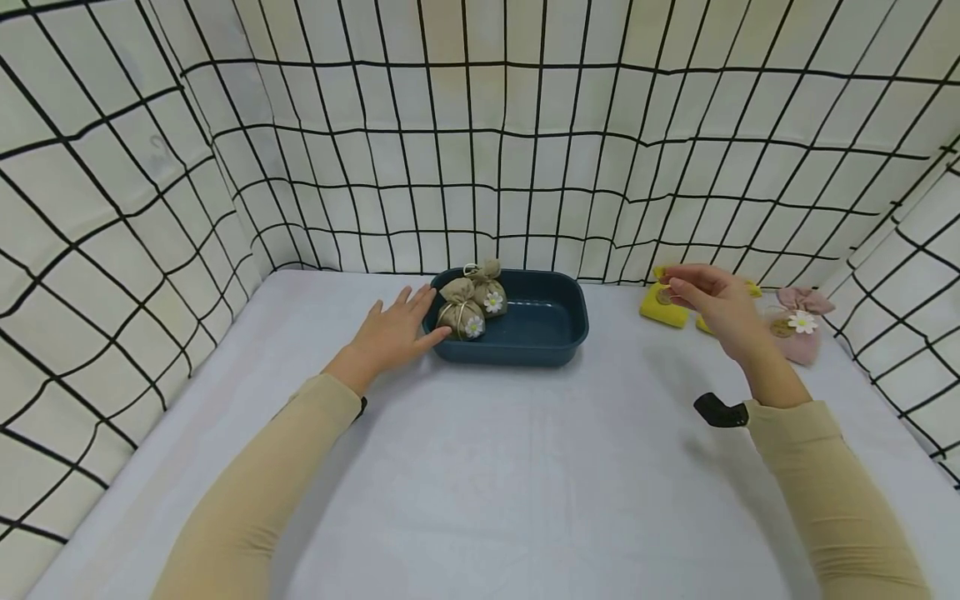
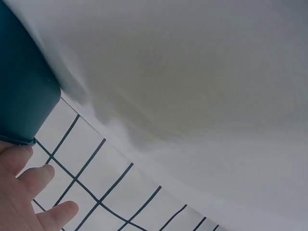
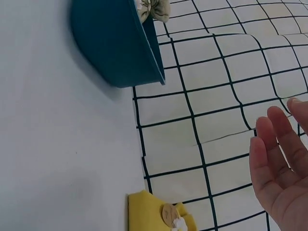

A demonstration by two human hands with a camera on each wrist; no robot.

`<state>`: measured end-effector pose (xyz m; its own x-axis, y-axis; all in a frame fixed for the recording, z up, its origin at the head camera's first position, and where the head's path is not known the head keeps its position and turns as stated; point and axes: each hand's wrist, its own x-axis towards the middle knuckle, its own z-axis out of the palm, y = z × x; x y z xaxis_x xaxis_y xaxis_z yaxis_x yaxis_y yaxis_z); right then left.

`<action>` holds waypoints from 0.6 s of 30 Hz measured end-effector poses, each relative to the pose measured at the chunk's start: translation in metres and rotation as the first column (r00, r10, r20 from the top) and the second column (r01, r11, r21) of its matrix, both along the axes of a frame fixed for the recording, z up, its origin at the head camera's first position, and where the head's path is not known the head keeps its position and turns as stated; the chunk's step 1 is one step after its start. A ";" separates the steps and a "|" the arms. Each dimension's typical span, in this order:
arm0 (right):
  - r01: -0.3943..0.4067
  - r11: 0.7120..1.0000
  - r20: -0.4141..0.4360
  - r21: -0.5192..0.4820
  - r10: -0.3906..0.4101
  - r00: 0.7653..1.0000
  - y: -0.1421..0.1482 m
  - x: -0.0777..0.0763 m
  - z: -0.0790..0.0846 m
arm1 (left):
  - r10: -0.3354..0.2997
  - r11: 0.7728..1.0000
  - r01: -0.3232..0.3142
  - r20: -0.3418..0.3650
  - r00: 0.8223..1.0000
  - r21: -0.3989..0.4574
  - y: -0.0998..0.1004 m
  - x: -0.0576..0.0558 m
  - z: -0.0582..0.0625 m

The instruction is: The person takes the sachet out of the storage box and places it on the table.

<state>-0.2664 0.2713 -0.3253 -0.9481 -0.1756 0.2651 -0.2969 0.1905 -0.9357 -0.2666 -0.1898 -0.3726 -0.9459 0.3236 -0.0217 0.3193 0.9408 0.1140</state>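
A dark teal bin [image 1: 517, 354] stands at the back of the white table, with two khaki drawstring pouches [image 1: 454, 315] bearing white daisies in its left end. At the bin's left rim, my left hand [image 1: 390, 333] spreads its fingers; one fingertip [image 2: 19, 156] touches the rim in the left wrist view. My right hand [image 1: 716, 304] hovers above the yellow pouches at the right, its fingers [image 3: 284, 130] loosely extended and nothing visible in them. One yellow pouch [image 1: 663, 310] shows a round tag; another [image 1: 702, 325] is mostly hidden behind the hand. Beside them sits a pink pouch [image 1: 799, 340] with a daisy.
White walls with a black grid [image 1: 480, 158] enclose the table's back and both sides. White cloth [image 1: 510, 467] covers the tabletop. A black wrist device [image 1: 720, 411] sticks out from the right sleeve.
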 end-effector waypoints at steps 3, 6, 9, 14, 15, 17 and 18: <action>-0.043 0.998 -0.016 -0.053 0.043 0.999 -0.010 -0.001 -0.001 | -0.003 1.000 0.003 -0.002 1.000 0.005 -0.001 0.000 -0.001; -0.046 0.998 -0.035 -0.032 0.045 0.998 -0.020 -0.001 -0.002 | -0.005 1.000 0.005 -0.003 1.000 0.010 -0.001 -0.001 -0.002; -0.044 0.999 -0.039 0.007 0.044 0.998 -0.029 -0.001 -0.002 | -0.005 1.000 0.005 -0.005 1.000 0.010 -0.001 0.000 -0.003; -0.069 0.996 -0.048 0.050 0.071 0.996 -0.050 -0.001 -0.003 | 0.000 1.000 0.000 -0.008 1.000 0.005 -0.001 -0.001 -0.003; -0.075 0.996 -0.047 0.053 0.077 0.996 -0.054 0.000 -0.004 | 0.000 1.000 0.000 -0.008 1.000 0.005 -0.001 -0.001 -0.003; -0.088 0.995 -0.043 0.057 0.091 0.995 -0.063 0.001 -0.004 | 0.000 1.000 0.000 -0.007 1.000 0.007 -0.001 -0.001 -0.004; -0.095 0.994 -0.043 0.057 0.098 0.994 -0.068 0.002 -0.005 | 0.001 1.000 -0.001 -0.006 1.000 0.008 -0.002 -0.002 -0.004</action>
